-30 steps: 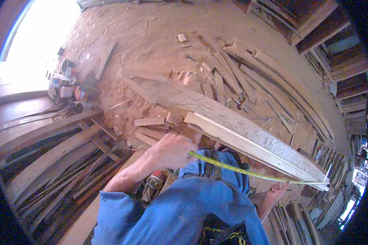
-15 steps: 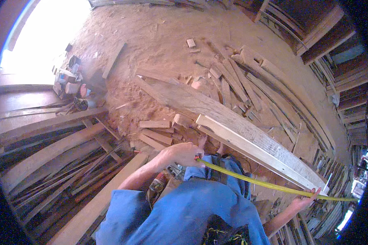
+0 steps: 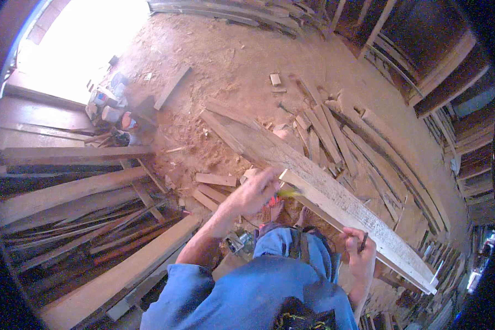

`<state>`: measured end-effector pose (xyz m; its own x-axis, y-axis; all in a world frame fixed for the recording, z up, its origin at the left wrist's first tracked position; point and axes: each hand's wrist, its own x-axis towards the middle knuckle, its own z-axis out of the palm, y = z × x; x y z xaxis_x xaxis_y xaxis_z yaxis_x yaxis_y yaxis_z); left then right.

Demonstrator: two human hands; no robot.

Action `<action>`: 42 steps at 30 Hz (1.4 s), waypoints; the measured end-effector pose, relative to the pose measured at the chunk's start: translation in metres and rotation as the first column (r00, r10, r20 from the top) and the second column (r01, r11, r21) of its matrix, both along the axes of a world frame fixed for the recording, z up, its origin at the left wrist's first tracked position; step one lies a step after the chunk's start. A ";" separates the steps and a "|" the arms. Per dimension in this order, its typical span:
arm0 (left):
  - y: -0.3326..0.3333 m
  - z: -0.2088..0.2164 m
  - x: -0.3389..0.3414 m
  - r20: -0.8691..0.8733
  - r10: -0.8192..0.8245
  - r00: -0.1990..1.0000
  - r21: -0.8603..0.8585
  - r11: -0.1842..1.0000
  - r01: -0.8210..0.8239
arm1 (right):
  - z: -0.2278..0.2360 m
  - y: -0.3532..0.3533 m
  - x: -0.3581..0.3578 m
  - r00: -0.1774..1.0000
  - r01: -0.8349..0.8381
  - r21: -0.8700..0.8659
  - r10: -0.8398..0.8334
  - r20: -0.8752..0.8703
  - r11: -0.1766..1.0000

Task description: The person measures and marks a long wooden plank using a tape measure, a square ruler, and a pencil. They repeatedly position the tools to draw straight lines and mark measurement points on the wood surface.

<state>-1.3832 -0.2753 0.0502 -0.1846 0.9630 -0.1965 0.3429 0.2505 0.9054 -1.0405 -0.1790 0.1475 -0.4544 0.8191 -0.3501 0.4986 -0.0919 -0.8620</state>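
Near the end of a pale timber strip (image 3: 335, 208), my left hand (image 3: 257, 193) is closed around a tape measure (image 3: 290, 193). Only a short, motion-smeared yellow piece and a bit of red show; the rest is hidden by my fingers. My right hand (image 3: 362, 254) is closed on a dark, thin, pencil-like stick (image 3: 364, 241), beside the strip's near edge. The strip lies along a wide, rough-faced plank (image 3: 308, 163), which slants from upper left to lower right. A thin white upright piece (image 3: 438, 270) stands at their right end.
Offcuts (image 3: 216, 180) and longer boards (image 3: 330, 132) lie on the sawdust-covered floor (image 3: 225, 60). Stacked planks (image 3: 77, 187) fill the left side. Shelves of timber (image 3: 445, 71) stand at right. My bare feet (image 3: 278, 210) are just below the strip's end.
The long yellow blade that stretched from my left hand past my right hand no longer spans between them. My right hand has come inward from the strip's far right end.
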 end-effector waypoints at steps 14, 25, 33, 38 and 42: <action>0.090 -0.120 -0.096 -0.825 0.237 0.514 0.062 0.940 -0.334 | -0.020 -0.034 0.086 0.987 0.095 -0.014 -0.092 0.130 0.995; 0.138 -0.056 0.094 -0.447 0.576 0.685 0.546 0.782 -0.301 | -0.043 -0.087 0.218 0.911 0.263 0.059 -0.268 0.315 0.963; 0.177 -0.040 0.373 -0.252 0.278 0.927 0.576 0.813 -0.088 | -0.094 -0.127 0.392 0.874 0.408 0.290 -0.463 0.149 0.865; 0.185 -0.015 0.549 -0.260 -0.209 0.943 0.514 0.797 0.318 | -0.089 -0.164 0.515 0.706 0.637 0.289 -0.691 0.157 0.715; 0.147 0.004 0.677 -0.478 -0.556 0.680 0.458 0.503 0.733 | -0.075 -0.182 0.600 0.533 0.777 0.312 -0.835 0.132 0.546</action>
<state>-0.7062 -0.1282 0.0546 0.5830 0.7168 0.3824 0.4035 -0.6640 0.6295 -0.4407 -0.3608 0.0726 0.5112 0.8490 -0.1336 0.4816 -0.4117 -0.7736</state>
